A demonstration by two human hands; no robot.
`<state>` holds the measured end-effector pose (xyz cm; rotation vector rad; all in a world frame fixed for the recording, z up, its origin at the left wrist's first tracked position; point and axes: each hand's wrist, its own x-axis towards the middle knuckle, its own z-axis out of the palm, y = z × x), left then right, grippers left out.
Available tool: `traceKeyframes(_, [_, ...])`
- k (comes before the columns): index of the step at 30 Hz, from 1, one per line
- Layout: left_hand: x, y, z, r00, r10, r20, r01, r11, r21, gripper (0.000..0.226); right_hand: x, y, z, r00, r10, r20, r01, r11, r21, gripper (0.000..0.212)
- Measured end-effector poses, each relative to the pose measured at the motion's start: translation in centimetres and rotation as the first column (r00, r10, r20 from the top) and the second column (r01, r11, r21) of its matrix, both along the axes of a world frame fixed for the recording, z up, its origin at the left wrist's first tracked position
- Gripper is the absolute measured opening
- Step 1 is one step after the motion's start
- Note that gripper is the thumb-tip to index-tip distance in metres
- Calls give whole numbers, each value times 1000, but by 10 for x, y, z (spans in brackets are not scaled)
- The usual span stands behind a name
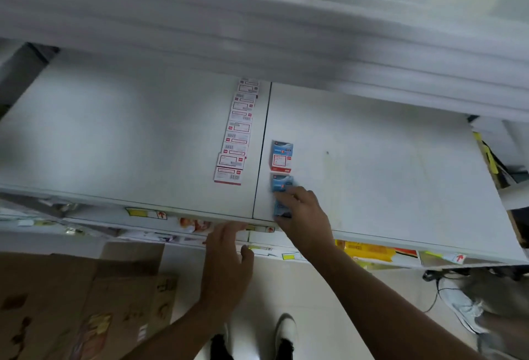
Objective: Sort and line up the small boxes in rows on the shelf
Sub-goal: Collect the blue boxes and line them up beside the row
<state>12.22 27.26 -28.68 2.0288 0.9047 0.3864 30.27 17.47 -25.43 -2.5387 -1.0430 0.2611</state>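
Note:
A white shelf [386, 176] carries a row of several white-and-red small boxes [237, 133], running front to back just left of a dark seam. Right of the seam stand blue boxes in a line: one upright at the back [282, 156], one in the middle [281, 182] and one at the front edge [282, 209]. My right hand [305, 216] lies over the two nearer blue boxes, its fingers on them; the grip is partly hidden. My left hand [226, 259] hovers below the shelf's front edge with fingers loosely extended, holding nothing.
An upper shelf [257, 30] overhangs the back. Lower shelves with yellow labels [369, 250] sit under the front edge. Cardboard boxes [71, 302] lie on the floor at left, and another person's shoe [463, 308] is at right.

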Motion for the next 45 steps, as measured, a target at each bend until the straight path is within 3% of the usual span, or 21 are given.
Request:
traceKeyframes(3, [4,-5,4,999,40,13,-39,999,-28,51,-6,-16,-4,997,-61,-49,68,987,148,57])
traceKeyframes(7, [17,-15,9,998,43,34,-41,998,-45,50,-19,-30,-5,930,-243,-276,324,897,301,46])
traceKeyframes(9, [27,-21,13,997,35,69,-29,995,-91,48,-27,-32,-2,862,-287,-418,443,827,346,40])
traceKeyframes(11, [39,-24,17,994,42,98,-24,985,-173,44,-35,-30,6,725,-294,-623,578,752,317,37])
traceKeyframes(15, [65,-26,25,977,199,75,-121,809,-576,36,-44,-19,9,511,-180,-841,685,676,271,28])
traceKeyframes(19, [86,-29,26,939,320,129,-116,644,-756,42,-42,-4,8,378,-127,-917,776,584,239,34])
traceKeyframes(25, [115,-22,42,920,365,140,-102,570,-815,24,-29,18,7,394,-113,-912,760,598,254,81])
traceKeyframes(27, [121,-17,41,921,365,136,-102,563,-820,25,-21,22,4,369,-110,-923,782,574,244,77])
traceKeyframes(31, [128,-10,30,937,322,133,-93,599,-795,41,-4,28,0,320,-71,-945,786,577,223,45])
traceKeyframes(36, [134,-2,27,948,283,143,-70,626,-776,49,6,39,-1,350,-100,-932,761,610,220,53])
traceKeyframes(45, [152,13,39,921,356,160,-85,584,-808,37,13,54,-3,391,-104,-915,732,637,241,55])
